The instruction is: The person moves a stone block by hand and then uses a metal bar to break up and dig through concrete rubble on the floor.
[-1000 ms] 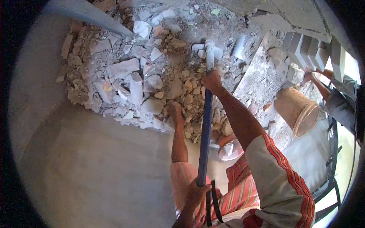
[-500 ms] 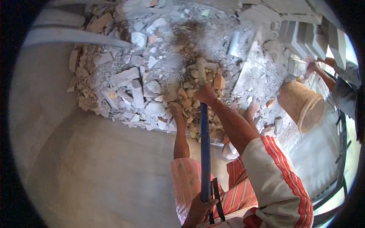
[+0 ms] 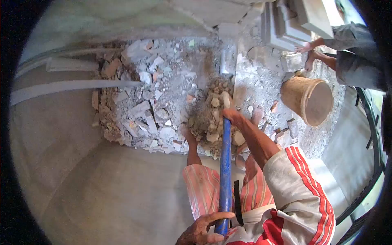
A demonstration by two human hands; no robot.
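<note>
My right hand (image 3: 232, 115) grips the blue handle (image 3: 225, 171) of a long tool near its head. My left hand (image 3: 204, 230) holds the same handle at its lower end, close to my body. The tool's head lies buried under a load of brown stones and broken pieces (image 3: 214, 118), pulled in close to my bare feet. Beyond it spreads a heap of grey and white rubble (image 3: 151, 106) on the concrete floor (image 3: 102, 192).
A tan bucket (image 3: 307, 100) lies tilted at the right. Another person (image 3: 351, 53) reaches toward stacked grey blocks (image 3: 292, 22) at the top right. Grey pipes (image 3: 73, 85) run in from the left. A dark railing (image 3: 367, 171) borders the right side.
The tool has been dragged back toward me with a load of rubble. My right hand has slid nearer my feet. The view has shifted, showing more of the other person.
</note>
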